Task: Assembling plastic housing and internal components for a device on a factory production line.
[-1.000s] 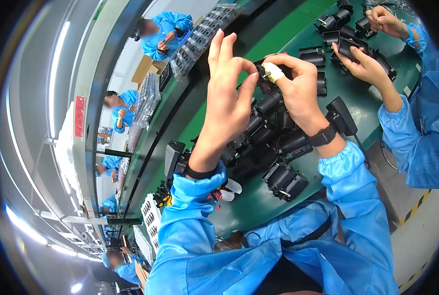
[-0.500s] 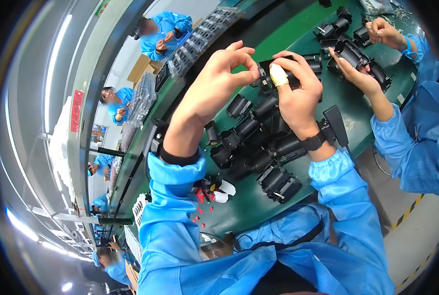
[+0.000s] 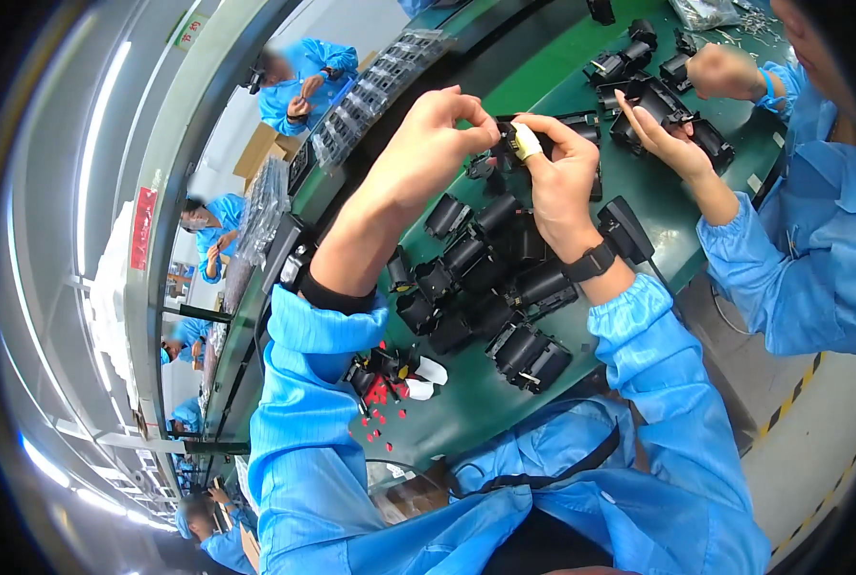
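Above the green worktable, my right hand [image 3: 564, 177] is wrapped round a black plastic part [image 3: 508, 139], mostly hidden behind its fingers. A pale yellow cover [image 3: 526, 142] sits on one digit of that hand. My left hand [image 3: 438, 134] meets the left end of the part, thumb and forefinger pinched together. Whether a small piece lies between those fingertips cannot be seen. Below both hands lies a cluster of black cylindrical housings [image 3: 464, 251], and a separate black housing [image 3: 529, 356] rests nearer to me.
Small red pieces [image 3: 378, 391] and white pieces [image 3: 432, 370] lie on the green table [image 3: 476, 412] near my left forearm. At right, a co-worker's hand [image 3: 672, 144] is by more black housings. Clear-wrapped trays [image 3: 375, 96] line the ledge at upper left.
My view has shifted slightly. The black part has turned in my right hand, and less of it shows. The left pinch stays at its end. The co-worker leans in, one hand blurred.
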A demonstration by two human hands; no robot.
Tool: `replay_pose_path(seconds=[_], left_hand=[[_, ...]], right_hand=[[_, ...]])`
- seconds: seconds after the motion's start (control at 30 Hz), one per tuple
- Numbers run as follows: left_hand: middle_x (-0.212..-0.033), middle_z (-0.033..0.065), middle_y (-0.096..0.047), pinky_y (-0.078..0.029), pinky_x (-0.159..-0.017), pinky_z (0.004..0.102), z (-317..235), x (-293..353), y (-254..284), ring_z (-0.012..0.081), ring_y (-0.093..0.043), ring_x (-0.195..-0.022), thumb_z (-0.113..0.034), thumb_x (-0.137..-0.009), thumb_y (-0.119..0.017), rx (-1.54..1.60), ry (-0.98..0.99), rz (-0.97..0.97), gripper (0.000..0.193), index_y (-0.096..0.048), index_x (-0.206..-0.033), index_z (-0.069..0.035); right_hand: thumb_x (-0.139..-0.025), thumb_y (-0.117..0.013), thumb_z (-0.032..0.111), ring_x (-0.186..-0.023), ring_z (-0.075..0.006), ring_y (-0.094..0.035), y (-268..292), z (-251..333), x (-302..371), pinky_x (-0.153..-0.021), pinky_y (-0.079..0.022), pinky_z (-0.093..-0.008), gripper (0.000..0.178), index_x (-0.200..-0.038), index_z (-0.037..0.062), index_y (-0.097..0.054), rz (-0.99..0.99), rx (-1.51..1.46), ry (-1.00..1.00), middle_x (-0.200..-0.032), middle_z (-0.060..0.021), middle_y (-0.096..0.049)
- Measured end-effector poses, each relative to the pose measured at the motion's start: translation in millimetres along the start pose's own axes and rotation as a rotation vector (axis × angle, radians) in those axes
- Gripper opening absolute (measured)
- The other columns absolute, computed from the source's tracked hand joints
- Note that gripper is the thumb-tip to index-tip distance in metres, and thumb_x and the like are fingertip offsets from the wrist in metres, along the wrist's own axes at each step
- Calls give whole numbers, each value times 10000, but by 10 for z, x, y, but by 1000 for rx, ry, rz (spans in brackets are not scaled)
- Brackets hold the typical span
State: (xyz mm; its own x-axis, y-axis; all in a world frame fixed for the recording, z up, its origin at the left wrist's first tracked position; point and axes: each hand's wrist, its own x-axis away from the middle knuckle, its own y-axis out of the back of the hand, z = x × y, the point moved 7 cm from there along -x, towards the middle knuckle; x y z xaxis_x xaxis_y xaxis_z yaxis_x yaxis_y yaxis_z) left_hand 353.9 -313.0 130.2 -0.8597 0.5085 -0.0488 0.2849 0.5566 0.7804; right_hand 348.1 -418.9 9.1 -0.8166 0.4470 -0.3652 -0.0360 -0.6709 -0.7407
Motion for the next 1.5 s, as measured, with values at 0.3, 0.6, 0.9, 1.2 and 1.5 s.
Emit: replay_pose_path(seconds=[0.3, 0.6, 0.9, 1.2, 1.5], left_hand=[[-1507, 370, -290, -248, -1154, 537, -384, 150, -219, 534, -219, -1439, 48, -842, -617, -696, -602, -314, 126, -516, -901, 1], [-1495, 365, -312, -260, -1145, 553, -394, 132, -263, 503, -200, -1459, 62, -827, -626, -835, -681, -299, 140, -519, -910, 28], [-1488, 325, -347, -220, -1162, 539, -301, 118, -257, 480, -172, -1470, -2, -883, -610, -648, -557, -343, 79, -578, -954, 12], [-1493, 314, -356, -245, -1164, 516, -238, 104, -271, 467, -200, -1470, 3, -850, -649, -540, -473, -357, 93, -578, -910, 7], [-1532, 319, -288, -232, -1166, 517, -242, 127, -328, 472, -181, -1475, 54, -853, -605, -559, -573, -376, 125, -547, -951, 2]], right_hand=[[-967, -561, 51, -836, -200, -696, -97, -262, 50, -744, -625, -371, 170, -1047, -51, -671, 196, -375, -439, -959, -93, -687], [-963, -549, 40, -844, -209, -696, -73, -297, 75, -756, -633, -396, 172, -1061, -43, -663, 161, -452, -504, -986, -111, -685], [-955, -563, 19, -797, -184, -689, -28, -255, 31, -699, -640, -366, 150, -1017, -62, -674, 88, -381, -418, -930, -105, -681], [-962, -575, 29, -776, -165, -672, -15, -157, 47, -664, -642, -353, 129, -980, -58, -668, 17, -267, -341, -891, -79, -665], [-962, -574, 25, -803, -158, -670, -22, -206, 82, -694, -651, -373, 124, -978, -59, -665, 21, -292, -360, -916, -72, -643]])
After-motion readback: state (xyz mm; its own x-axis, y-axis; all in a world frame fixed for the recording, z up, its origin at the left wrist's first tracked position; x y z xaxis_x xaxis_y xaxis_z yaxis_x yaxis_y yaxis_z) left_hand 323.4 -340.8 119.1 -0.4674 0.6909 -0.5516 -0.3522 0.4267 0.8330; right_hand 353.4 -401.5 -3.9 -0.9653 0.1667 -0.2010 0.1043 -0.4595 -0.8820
